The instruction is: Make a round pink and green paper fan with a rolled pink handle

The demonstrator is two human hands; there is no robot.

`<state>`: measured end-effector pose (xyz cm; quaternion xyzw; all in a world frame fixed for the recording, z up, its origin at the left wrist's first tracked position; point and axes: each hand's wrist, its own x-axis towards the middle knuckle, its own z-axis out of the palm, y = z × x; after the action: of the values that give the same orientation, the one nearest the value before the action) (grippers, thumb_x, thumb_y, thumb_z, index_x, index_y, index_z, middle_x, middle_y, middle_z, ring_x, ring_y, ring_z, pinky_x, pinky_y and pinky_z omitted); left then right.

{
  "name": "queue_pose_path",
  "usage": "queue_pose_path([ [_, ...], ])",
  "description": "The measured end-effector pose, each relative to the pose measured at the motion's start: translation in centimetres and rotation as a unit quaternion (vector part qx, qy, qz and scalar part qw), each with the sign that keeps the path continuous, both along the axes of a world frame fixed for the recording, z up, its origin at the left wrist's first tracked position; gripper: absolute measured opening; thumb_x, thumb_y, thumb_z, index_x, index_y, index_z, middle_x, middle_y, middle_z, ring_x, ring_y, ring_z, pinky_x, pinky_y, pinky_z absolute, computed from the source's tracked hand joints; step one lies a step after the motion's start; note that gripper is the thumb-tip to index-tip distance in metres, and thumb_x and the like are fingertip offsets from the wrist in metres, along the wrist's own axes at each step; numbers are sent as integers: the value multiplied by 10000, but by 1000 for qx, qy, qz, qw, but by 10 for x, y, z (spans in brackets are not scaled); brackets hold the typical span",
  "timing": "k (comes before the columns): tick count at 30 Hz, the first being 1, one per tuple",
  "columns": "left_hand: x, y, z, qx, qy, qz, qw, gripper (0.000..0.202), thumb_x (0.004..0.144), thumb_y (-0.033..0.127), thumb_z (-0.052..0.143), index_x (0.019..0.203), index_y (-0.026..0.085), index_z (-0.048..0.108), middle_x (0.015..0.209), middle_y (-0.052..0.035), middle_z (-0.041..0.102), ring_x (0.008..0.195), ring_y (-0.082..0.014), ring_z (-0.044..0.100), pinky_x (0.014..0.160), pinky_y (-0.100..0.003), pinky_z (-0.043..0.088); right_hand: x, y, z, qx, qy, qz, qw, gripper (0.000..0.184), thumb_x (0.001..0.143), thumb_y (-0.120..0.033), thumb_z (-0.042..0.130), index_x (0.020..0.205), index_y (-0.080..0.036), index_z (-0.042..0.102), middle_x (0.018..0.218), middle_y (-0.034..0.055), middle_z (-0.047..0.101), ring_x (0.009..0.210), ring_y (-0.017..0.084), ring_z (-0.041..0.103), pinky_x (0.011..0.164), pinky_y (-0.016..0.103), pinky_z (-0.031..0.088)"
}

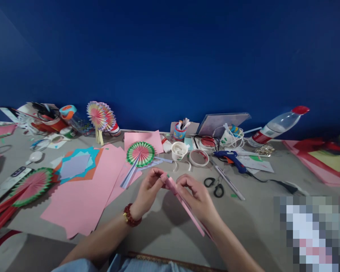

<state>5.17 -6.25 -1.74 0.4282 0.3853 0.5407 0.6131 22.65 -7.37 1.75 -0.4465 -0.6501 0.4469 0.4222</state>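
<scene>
My left hand (149,190) and my right hand (197,196) meet above the grey table (260,219), both pinching a narrow folded pink paper strip (184,204). The strip runs from my fingertips down and to the right, along my right wrist. A red bead bracelet (130,216) circles my left wrist. Just beyond my hands lies a round pleated paper fan (140,154) in green, white and pink with pale stick handles.
Pink paper sheets (82,200) and blue and orange sheets (75,166) lie to the left, with another pleated fan (31,185). A standing fan (100,115) is at the back. Scissors (215,186), a blue glue gun (229,158), tape rolls (198,158), cups and a plastic bottle (277,124) sit on the right.
</scene>
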Motion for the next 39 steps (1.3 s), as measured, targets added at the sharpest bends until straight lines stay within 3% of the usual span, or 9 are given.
queue_pose_path([
  [7,-1,0,3,4,1,17,1000,268,848,372,734,958,182,581,855,13,591,745,-113,608,701,-273,579,-5,0,-7,73,1,-7,997,210,972,-304,553,791,-204,589,860,30,592,835,173,582,765,276,446],
  [16,-2,-2,-2,9,0,3,1000,259,872,379,704,992,190,575,895,2,595,777,-136,617,739,-333,589,-8,2,-9,99,-13,-22,995,203,970,-296,548,791,-209,586,830,35,592,801,177,574,727,278,460],
  [25,2,-3,0,1,-10,-8,1000,273,866,388,711,965,188,553,821,14,615,726,-132,635,717,-318,572,-10,-1,-7,105,-41,-34,993,228,976,-269,517,759,-209,551,853,36,582,803,171,576,720,267,453],
  [33,5,-2,2,-19,2,22,1000,300,856,429,713,920,182,555,771,14,634,689,-126,632,699,-297,559,-8,-4,-3,109,-44,-49,992,178,942,-235,524,775,-216,584,916,70,611,880,208,583,715,298,489],
  [39,3,-2,1,-23,5,19,1000,309,844,429,727,929,184,560,783,14,633,694,-124,629,697,-294,564,-5,-4,-9,94,-47,-48,993,154,957,-264,534,824,-218,598,969,76,596,926,215,586,694,283,491],
])
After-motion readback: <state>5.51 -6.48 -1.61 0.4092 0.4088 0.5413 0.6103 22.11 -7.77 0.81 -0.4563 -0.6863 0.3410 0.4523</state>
